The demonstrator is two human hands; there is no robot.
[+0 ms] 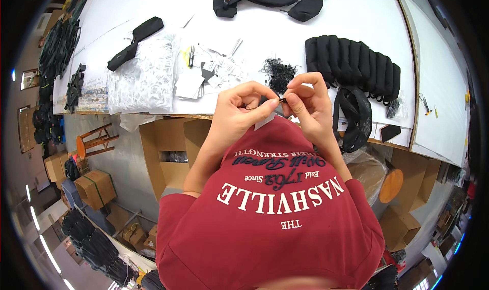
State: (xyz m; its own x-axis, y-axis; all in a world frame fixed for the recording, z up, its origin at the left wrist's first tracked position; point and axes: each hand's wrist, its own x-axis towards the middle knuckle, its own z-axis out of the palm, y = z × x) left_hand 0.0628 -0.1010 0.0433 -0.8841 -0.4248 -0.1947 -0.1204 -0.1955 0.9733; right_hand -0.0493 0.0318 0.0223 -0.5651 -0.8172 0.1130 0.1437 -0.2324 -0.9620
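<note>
Black cord (249, 106), thin and looped, runs between the two hands just above the chest of the red shirt (270, 208), at the near edge of the white table (367, 30). The left hand (239, 109) has its thumb and forefinger narrowed to a pinch on the loop, the other fingers curled beside them. The right hand (305, 101) pinches what looks like the cord's small dark end at its fingertips (283, 100), almost touching the left fingertips. A small white paper tag (265, 120) hangs just below both pinches.

Judging by this, the step in hand is threading the cord through the tag, or fastening it. The next move seems to call for a steady, fine pinch and a small pull, with the tag's hole kept lined up; the hole itself is too small to see.

Just beyond the fingertips lies a tangle of black cords (278, 73), with loose white tags (204, 73) beyond the left fingers and a row of black pouches (351, 61) beyond the right ones.
</note>
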